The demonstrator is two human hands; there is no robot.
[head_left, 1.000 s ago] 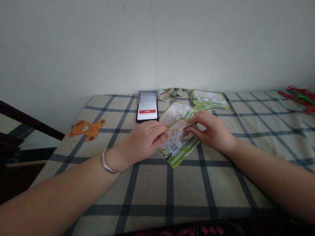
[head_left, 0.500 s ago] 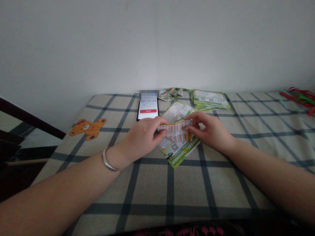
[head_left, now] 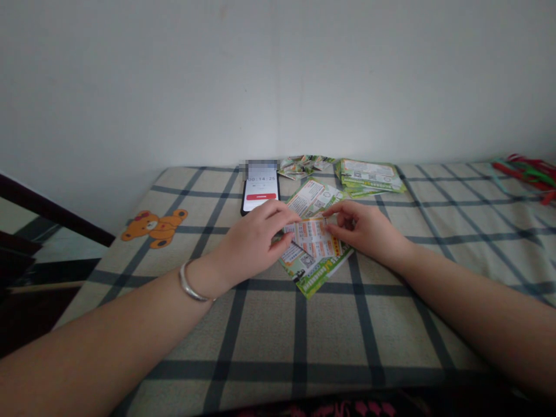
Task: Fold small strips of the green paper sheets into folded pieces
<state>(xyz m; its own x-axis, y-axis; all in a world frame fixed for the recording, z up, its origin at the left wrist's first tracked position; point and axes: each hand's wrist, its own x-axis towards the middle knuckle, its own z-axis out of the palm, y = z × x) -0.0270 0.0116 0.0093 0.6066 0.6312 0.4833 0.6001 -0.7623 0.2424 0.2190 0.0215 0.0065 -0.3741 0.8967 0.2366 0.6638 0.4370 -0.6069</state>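
A green and white printed leaflet point(head_left: 313, 272) lies open on the checked cloth point(head_left: 269, 330) in the middle. Part of it, a folded flap with orange print point(head_left: 313, 238), is raised between my hands. My left hand point(head_left: 255, 240), with a silver bangle on the wrist, pinches the flap's left end. At the flap's right end my right hand point(head_left: 365, 231) pinches it with thumb and fingers. Both hands rest low over the leaflet.
A black phone point(head_left: 260, 193) with a lit screen lies just behind my left hand. A stack of similar leaflets point(head_left: 369, 175) and some folded ones point(head_left: 302, 165) sit by the wall. Red and green strips point(head_left: 527, 171) lie far right. An orange bear print point(head_left: 154, 227) marks the cloth's left.
The flap was lifted and stood up between my fingers, then pressed down flatter towards me. Both hands stayed at its two ends.
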